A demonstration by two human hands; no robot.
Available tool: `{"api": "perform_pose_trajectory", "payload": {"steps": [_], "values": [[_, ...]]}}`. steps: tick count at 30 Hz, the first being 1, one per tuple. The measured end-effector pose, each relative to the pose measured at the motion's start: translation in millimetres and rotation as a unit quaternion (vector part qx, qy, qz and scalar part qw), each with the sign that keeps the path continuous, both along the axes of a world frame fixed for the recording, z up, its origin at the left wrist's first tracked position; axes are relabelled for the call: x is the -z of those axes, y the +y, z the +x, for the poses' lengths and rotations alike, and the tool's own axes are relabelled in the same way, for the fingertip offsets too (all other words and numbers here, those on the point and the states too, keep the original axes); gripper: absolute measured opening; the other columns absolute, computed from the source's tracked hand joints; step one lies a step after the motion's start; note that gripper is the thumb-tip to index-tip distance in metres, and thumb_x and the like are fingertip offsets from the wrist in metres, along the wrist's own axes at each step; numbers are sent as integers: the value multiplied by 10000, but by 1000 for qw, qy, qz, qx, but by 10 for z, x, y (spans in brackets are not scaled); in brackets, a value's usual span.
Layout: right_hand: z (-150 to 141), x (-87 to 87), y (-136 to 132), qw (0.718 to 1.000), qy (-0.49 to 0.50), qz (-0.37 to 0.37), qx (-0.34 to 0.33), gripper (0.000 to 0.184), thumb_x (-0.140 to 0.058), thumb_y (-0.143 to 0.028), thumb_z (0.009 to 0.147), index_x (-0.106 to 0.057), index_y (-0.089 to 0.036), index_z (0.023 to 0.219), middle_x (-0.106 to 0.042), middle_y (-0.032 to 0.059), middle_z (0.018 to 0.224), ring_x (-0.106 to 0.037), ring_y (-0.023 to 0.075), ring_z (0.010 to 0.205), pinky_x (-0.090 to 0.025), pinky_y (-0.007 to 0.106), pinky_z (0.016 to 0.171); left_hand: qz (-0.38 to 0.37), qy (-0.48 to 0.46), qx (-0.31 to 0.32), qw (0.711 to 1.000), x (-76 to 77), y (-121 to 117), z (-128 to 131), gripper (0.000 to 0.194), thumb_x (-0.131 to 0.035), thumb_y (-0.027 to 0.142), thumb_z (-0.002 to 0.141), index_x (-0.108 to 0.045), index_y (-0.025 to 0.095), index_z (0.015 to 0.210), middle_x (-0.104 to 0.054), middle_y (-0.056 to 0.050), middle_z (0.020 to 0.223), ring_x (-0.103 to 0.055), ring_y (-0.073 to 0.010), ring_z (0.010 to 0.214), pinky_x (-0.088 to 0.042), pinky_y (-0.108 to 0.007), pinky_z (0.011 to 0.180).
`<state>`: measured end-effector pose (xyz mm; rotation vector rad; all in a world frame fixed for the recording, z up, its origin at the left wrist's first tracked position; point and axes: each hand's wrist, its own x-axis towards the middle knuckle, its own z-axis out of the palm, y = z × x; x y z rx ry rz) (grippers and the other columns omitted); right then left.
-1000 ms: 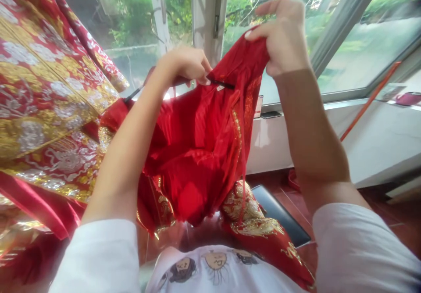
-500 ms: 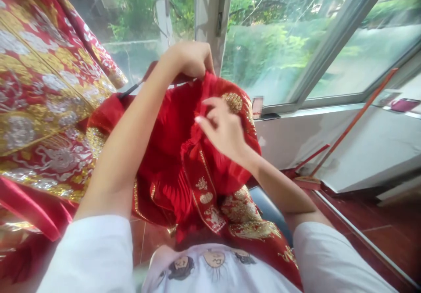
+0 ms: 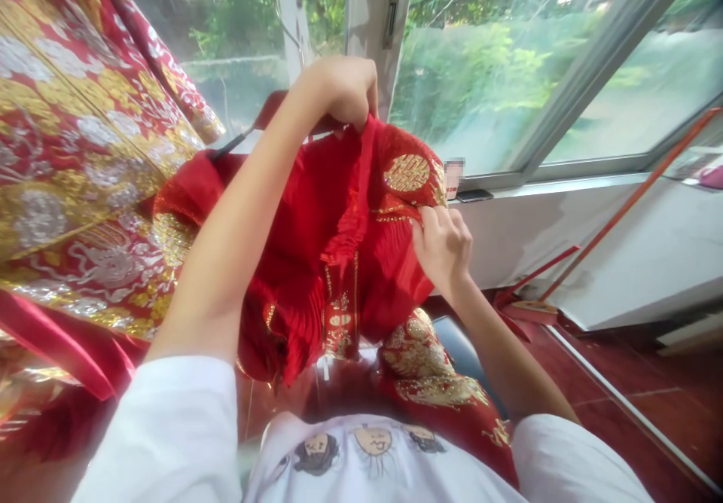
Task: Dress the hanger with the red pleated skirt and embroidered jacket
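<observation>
A red jacket with gold embroidery (image 3: pixel 407 173) hangs spread in front of me on a hanger (image 3: pixel 230 145) whose metal hook rises against the window frame. My left hand (image 3: pixel 347 92) is closed at the jacket's top edge, beside the collar; its fingertips are hidden behind the wrist and cloth. Lower on the right, my right hand (image 3: pixel 443 243) pinches the jacket's gold-trimmed edge, just below a round gold emblem. Pleated red lining shows in the opening, and a narrow embroidered panel (image 3: pixel 340 315) hangs down the middle.
A red, gold and silver patterned cloth (image 3: pixel 73 141) covers the left side. Windows (image 3: pixel 480 74) stand ahead, with a dark phone-like object (image 3: pixel 474 196) on the sill. A long-handled dustpan (image 3: pixel 528 309) stands on the right floor. Another embroidered red piece (image 3: pixel 423 360) lies near my body.
My right hand has moved right and down from the middle of the jacket and closed on its trimmed edge. The middle panel now hangs straighter. My left hand stays at the top.
</observation>
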<state>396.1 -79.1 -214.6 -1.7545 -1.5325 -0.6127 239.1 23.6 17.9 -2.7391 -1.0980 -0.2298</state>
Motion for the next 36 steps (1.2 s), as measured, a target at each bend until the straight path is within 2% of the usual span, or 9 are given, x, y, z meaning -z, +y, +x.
{"api": "perform_pose_trajectory", "payload": {"steps": [5,12,15,18,21,23,25,30,36], "values": [[87,201,-348,984,55,170,8,268,-405,-326,910,-634,-220,999,-647,132,954,-641,240,906,-520,366,775,26,14,-26,999,6,-26,47,346,-565,121,693,-768,160,970,-627,-11,584,-521,-119,568,-406,-256,601],[-393,552,-59,990,14,-102,-92,303,-399,-164,868,-691,-186,948,-685,108,965,-663,201,706,-491,290,585,74,16,-5,997,94,-30,41,449,-522,69,680,-748,142,1061,-721,-95,890,-617,-196,746,-409,-297,645],[-511,265,-99,989,32,-85,-115,258,-445,-218,889,-702,-204,898,-706,71,900,-668,199,695,-494,299,614,50,-18,76,996,51,-79,-114,569,-514,113,693,-651,135,1246,-678,-86,1110,-626,-210,960,-424,-262,704],[-474,-322,-192,983,76,150,-78,243,-469,-269,895,-699,-197,855,-695,48,781,-645,166,642,-494,299,647,89,-75,73,991,-40,-373,-476,576,-484,235,764,-578,173,1329,-603,-32,1192,-568,-229,1131,-406,-264,827],[-431,-1011,-40,963,69,251,-64,225,-522,-297,866,-711,-182,908,-687,26,795,-618,129,645,-486,314,723,251,-173,-133,943,99,-906,-926,485,-297,301,901,-637,129,1201,-597,-52,1019,-582,-261,1105,-382,-330,919],[-469,-1406,201,966,70,204,-141,319,-577,-378,846,-718,-132,989,-689,58,875,-617,137,766,-475,314,800,306,-213,-286,883,412,-1225,-1172,548,-262,498,949,-675,143,1009,-613,-87,853,-622,-289,907,-434,-377,816],[-548,-1691,463,963,96,99,-229,363,-624,-424,814,-732,-86,890,-666,78,791,-567,117,718,-454,300,777,242,-211,-417,850,841,-1367,-1322,693,-168,647,919,-653,152,907,-611,-134,785,-621,-334,788,-450,-420,707],[-675,-1882,810,947,141,-72,-279,355,-662,-418,806,-655,-76,712,-468,-17,570,-350,34,535,-334,256,611,96,-222,-471,849,1588,-956,-1346,702,-342,665,844,-525,93,1207,-640,-206,883,-636,-371,831,-470,-426,709],[-655,-1824,823,921,120,-132,-346,244,-631,-277,853,-560,-104,696,-403,-56,531,-329,19,459,-234,204,519,28,-346,-357,867,1341,-569,-1593,343,-342,375,842,-582,166,971,-616,-100,822,-598,-238,792,-459,-329,676]]}}
